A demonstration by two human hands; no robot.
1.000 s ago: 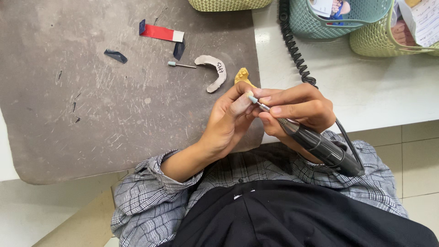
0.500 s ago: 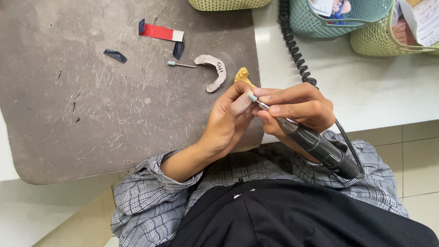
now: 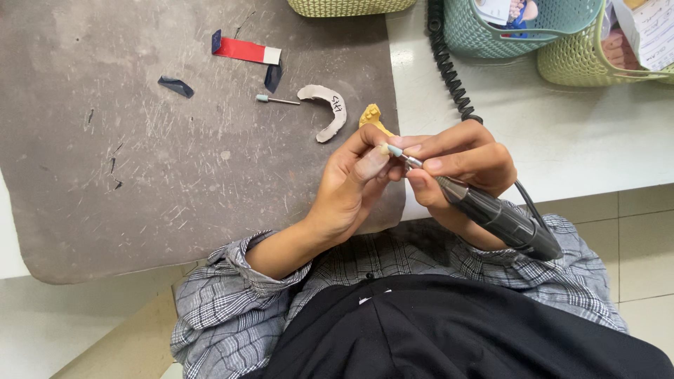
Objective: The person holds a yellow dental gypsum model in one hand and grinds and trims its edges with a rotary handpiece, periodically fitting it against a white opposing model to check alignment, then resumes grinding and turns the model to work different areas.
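Our left hand [image 3: 351, 186] pinching a small yellow dental cast [image 3: 372, 117] above the grey mat [image 3: 140, 182] edge, our right hand [image 3: 460, 158] gripping the black rotary handpiece [image 3: 498, 217], its pale tip touching the cast, white arch-shaped piece [image 3: 326, 109] lying nearby on the mat

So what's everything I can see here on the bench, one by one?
yellow tooth-shaped cast: 1, yellow, pinched in left fingertips
dark rotary handpiece: 1, black, in right hand
black coiled cord: 1, on white counter
grey curved arch piece: 1, on mat
small pale-tipped bur: 1, on mat
red-and-white strip: 1, on mat
grey scratched mat: 1
teal mesh basket: 1, top
green mesh baskets: 2, top edge
left hand: 1
right hand: 1
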